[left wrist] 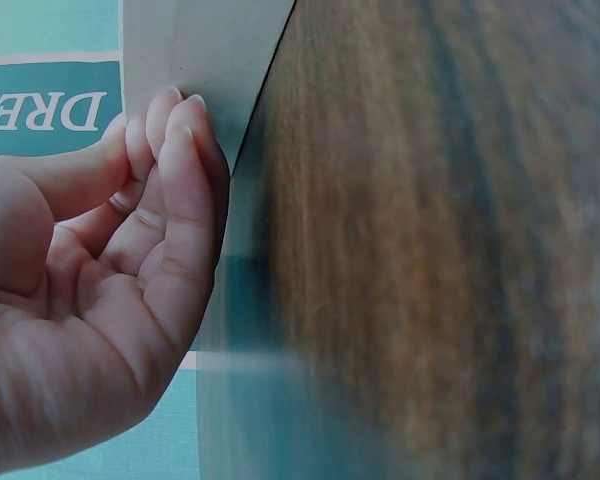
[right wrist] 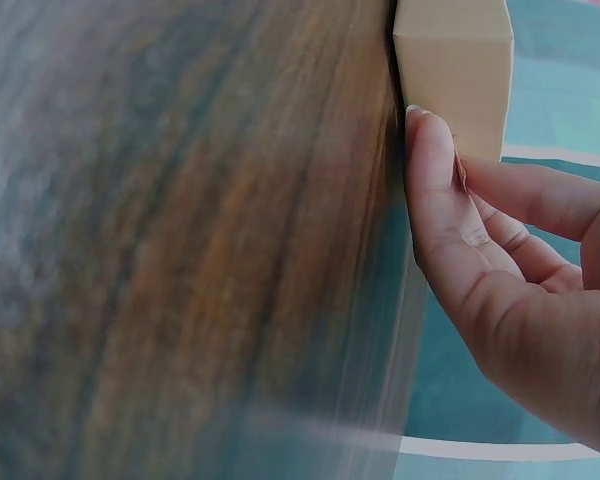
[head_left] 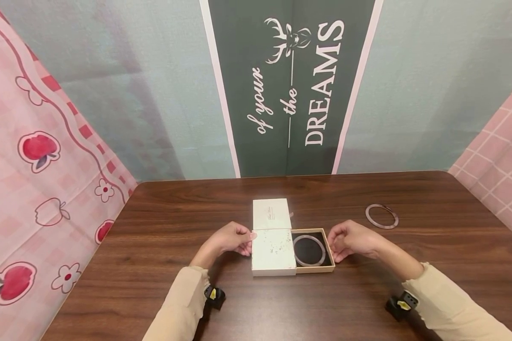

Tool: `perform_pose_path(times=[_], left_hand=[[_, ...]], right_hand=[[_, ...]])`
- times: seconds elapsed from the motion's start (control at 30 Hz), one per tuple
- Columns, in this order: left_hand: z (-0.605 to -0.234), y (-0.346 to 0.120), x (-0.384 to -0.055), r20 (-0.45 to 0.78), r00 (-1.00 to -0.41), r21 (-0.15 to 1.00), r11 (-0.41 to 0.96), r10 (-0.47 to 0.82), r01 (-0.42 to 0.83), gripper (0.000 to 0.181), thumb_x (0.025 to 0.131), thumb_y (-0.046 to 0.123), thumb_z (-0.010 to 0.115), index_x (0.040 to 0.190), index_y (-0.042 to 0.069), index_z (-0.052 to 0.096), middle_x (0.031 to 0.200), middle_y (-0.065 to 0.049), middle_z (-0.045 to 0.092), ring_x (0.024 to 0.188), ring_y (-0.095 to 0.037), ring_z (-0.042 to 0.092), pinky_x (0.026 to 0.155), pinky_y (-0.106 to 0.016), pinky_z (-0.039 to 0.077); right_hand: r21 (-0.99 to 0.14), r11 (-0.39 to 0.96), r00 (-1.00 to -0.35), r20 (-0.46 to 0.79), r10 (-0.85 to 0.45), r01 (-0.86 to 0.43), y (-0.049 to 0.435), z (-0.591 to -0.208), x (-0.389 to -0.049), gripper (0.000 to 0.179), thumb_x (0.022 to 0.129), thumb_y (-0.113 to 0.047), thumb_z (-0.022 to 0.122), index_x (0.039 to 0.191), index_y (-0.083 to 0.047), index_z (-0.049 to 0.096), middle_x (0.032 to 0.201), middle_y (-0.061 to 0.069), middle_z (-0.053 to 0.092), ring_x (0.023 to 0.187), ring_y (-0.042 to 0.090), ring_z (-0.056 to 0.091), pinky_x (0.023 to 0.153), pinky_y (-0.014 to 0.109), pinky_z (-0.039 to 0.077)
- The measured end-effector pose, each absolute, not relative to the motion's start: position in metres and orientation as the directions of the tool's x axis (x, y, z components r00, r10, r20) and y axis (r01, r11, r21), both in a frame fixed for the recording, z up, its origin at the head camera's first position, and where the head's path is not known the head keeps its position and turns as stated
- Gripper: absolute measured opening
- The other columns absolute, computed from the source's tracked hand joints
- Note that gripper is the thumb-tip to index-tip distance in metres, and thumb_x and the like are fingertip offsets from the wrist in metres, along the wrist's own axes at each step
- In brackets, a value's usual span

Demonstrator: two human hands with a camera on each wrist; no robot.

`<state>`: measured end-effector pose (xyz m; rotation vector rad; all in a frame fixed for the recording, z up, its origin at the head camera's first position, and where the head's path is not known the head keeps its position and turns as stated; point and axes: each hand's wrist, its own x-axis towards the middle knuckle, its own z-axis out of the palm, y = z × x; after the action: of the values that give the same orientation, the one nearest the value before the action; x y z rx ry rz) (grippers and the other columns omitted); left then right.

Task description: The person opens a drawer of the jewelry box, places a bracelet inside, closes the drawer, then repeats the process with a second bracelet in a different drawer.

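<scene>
- In the lower middle of the frame, a white box (head_left: 273, 249) lies on the brown table (head_left: 153, 227). Its drawer (head_left: 316, 269) sticks out on the right side.
- A pale round bracelet (head_left: 308, 237) lies flat in the drawer, on the black lining (head_left: 309, 251). Its left edge comes close to the white box.
- The left hand (head_left: 234, 238) is at the left end of the white box. Its thumb and fingers pinch the edge there, as the left wrist view shows.
- The right hand (head_left: 353, 240) is at the right end of the drawer. In the right wrist view, its thumb and fingers pinch a small tab (right wrist: 462, 174) on that end.
- Just behind the white box, a bit higher in the frame, is a white square with writing (head_left: 271, 213). It looks like a second box, but I can't be sure. I can't see inside it.
- Over on the right, higher than the right hand, a second bracelet (head_left: 368, 216) lies on the table. It is well apart from the boxes, and no hand touches it.
- So far, one bracelet is in a drawer and one is not. The drawer is neither all the way in nor all the way out, so the sliding looks only part done. I can't tell which way it is going.
- At the top of the frame hangs a cloth (head_left: 277, 163) with big white words and a deer head.
</scene>
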<state>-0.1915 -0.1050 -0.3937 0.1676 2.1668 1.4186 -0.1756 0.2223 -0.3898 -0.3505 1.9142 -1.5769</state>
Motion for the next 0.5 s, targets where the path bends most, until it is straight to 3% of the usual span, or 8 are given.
perform_pose_path(times=[0.5], left_hand=[[-0.3938, -0.1055, -0.1907, -0.364, -0.846, 0.882, 0.436, 0.389, -0.179, 0.025, 0.092, 0.012, 0.055, 0.073, -0.004, 0.058, 0.059, -0.006, 0.057, 0.053, -0.012, 0.056, 0.056, -0.028, 0.054]], right_hand=[[-0.955, 0.237, -0.757, -0.286, -0.587, 0.176, 0.2156, -0.3873, -0.1754, 0.011, 0.080, 0.014, 0.048, 0.090, 0.017, 0.051, 0.071, 0.012, 0.058, 0.063, 0.018, 0.061, 0.062, 0.034, 0.055]])
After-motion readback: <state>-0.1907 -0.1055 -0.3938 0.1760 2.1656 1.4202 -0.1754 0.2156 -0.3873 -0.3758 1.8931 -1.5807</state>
